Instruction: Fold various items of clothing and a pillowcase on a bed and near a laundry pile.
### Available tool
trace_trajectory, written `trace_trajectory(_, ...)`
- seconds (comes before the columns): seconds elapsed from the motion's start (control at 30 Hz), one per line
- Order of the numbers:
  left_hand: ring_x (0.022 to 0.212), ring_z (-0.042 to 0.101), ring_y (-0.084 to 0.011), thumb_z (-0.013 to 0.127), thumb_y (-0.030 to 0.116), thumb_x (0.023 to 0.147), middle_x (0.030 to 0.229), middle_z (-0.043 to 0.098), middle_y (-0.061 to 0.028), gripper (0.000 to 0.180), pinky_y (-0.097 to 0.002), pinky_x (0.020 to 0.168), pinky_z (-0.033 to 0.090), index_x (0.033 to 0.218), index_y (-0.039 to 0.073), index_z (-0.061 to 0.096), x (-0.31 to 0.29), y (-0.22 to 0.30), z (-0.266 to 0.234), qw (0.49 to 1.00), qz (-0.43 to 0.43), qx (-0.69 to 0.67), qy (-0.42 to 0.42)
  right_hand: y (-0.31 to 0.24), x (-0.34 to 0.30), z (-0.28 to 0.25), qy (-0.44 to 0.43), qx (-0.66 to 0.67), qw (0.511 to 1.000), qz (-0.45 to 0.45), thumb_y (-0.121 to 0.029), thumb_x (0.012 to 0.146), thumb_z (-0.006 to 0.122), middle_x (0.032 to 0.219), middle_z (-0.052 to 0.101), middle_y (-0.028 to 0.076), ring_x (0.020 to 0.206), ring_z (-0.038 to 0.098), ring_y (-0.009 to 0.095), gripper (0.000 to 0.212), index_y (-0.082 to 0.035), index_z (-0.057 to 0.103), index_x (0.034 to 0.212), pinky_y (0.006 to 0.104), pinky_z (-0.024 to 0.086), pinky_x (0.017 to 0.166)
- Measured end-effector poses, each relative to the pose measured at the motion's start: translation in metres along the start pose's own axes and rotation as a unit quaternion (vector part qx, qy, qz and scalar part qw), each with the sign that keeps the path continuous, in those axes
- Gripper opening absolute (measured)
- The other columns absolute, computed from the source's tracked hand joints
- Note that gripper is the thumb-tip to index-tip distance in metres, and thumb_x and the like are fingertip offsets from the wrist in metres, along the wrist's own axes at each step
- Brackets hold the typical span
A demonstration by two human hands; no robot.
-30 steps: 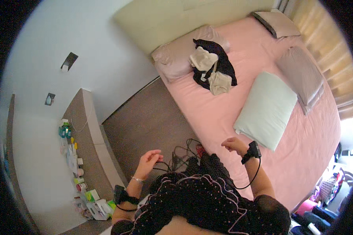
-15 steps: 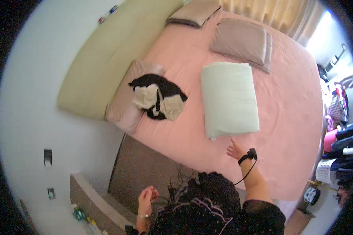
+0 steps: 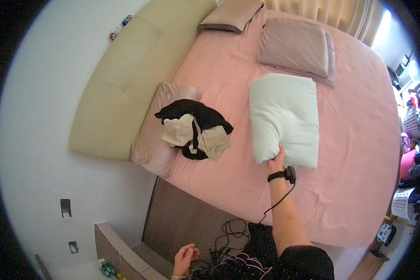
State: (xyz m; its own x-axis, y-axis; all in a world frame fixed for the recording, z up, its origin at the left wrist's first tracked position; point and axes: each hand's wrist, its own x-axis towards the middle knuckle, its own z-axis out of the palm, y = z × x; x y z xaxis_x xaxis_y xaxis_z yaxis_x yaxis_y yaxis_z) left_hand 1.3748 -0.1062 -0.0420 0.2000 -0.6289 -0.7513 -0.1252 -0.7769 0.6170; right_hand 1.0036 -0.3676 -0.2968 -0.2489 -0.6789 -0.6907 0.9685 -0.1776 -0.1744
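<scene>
A thick, pale mint quilt (image 3: pixel 289 112), folded into a rectangle, lies on the pink bed. My right hand (image 3: pixel 276 159) grips its near edge; the thumb presses a deep dent into the top, and the fingers are hidden beneath. A black strap with a small device circles that wrist, and a black cable (image 3: pixel 284 198) runs from it. Low in the view, beside the bed, my left hand (image 3: pixel 186 255) hangs with its fingers loosely bent and nothing in them. Left of the quilt sits a heap of black and beige clothing (image 3: pixel 196 133), partly against a pink pillow (image 3: pixel 149 149).
Folded mauve bedding (image 3: pixel 294 46) and another pillow (image 3: pixel 231 14) lie at the far side of the bed (image 3: pixel 350 163). A cream padded headboard (image 3: pixel 126 79) borders the left. Baskets (image 3: pixel 402 203) and clothes crowd the right. Black cables (image 3: pixel 233 228) trail near my body.
My right hand, which was apart from the quilt with fingers spread, has closed on its near edge and dented it. The whole view has shifted slightly.
</scene>
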Motion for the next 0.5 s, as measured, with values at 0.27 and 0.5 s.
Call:
trace_trajectory(0.27,0.089,0.061,-0.0177,0.05,0.015,0.093,0.099,0.062,-0.0108,0.027,-0.0306,0.076,0.051,0.115,0.0,0.051,0.008,-0.021,-0.015,0.999,0.004,-0.035,0.013,0.078,0.011,-0.061,0.106,-0.022,0.992,0.061,-0.028,0.082,0.065,0.109,0.056,0.009,0.105,0.051,0.026,0.044,-0.01,0.047,0.118,0.0444,0.043,0.091)
trace_trajectory(0.5,0.088,0.06,-0.0166,0.05,0.014,0.092,0.099,0.062,-0.0098,0.026,-0.0281,0.078,0.05,0.114,-0.001,0.052,-0.012,-0.04,-0.037,0.996,0.049,-0.069,0.018,0.06,-0.006,-0.108,-0.022,-0.219,0.955,0.201,-0.033,0.089,0.053,0.111,0.055,0.01,0.1,0.053,0.025,0.034,-0.011,0.049,0.115,0.0413,0.045,0.08)
